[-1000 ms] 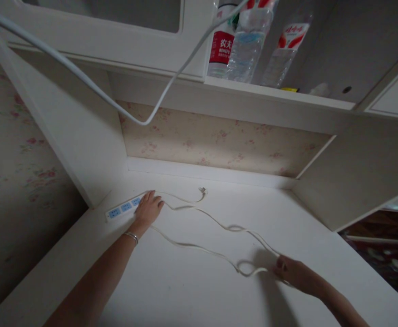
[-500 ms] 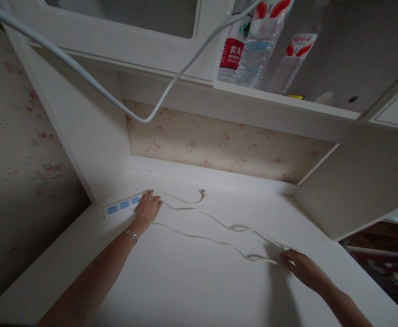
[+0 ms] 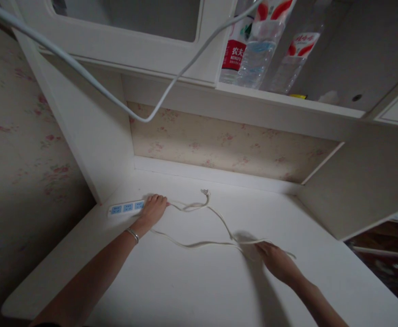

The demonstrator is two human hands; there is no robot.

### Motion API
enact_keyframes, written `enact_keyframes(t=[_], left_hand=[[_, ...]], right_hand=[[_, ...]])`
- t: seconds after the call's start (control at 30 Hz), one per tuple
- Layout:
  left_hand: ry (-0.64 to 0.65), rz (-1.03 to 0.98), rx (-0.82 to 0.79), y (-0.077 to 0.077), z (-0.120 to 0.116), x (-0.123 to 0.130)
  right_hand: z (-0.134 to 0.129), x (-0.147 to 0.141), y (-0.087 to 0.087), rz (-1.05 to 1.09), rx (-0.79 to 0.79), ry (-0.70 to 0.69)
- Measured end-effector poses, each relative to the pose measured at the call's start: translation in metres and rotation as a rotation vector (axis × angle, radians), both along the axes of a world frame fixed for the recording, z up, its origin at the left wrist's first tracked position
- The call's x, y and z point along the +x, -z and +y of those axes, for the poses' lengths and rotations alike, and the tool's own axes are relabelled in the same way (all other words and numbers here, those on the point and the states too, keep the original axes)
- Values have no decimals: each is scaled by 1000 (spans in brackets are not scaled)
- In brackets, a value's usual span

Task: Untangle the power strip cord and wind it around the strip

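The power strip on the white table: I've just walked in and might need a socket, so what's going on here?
A person is handling the power strip and its pale cord. The left hand covers one end of the strip; the three sockets in view have nothing plugged in. The right hand is at the cord, though its exact grip is hard to see. The cord lies in loose lengths across the table, its plug toward the back, unplugged.

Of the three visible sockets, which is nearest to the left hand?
The rightmost socket, beside the left hand; the middle socket and leftmost socket lie farther off.
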State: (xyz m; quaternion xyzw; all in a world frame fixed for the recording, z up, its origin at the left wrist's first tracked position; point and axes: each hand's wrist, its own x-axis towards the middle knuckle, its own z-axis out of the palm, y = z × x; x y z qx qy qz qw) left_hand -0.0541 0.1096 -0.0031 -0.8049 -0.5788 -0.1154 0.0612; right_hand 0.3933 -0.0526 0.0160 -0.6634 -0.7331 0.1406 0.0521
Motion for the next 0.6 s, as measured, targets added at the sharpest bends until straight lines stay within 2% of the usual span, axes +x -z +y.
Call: enact_keyframes(t=[0.1,0.23,0.3,0.43,0.6], left_hand=[[-24,-8,-5,-1,-6,4],[-79,-24,-12,-4,-13,7],[-109,-32,-18,-4,-16,9],[-146,-47,-46,-4,-20,12],[-145,-64,-100,-4,-22,11]], right_hand=[[-1,-23,0,0,13,-79],[0,-33,0,-37,36,-5],[4,-32,-4,49,11,87],[20,-23,-13,389,-26,387],[51,-11,-7,729,51,581]])
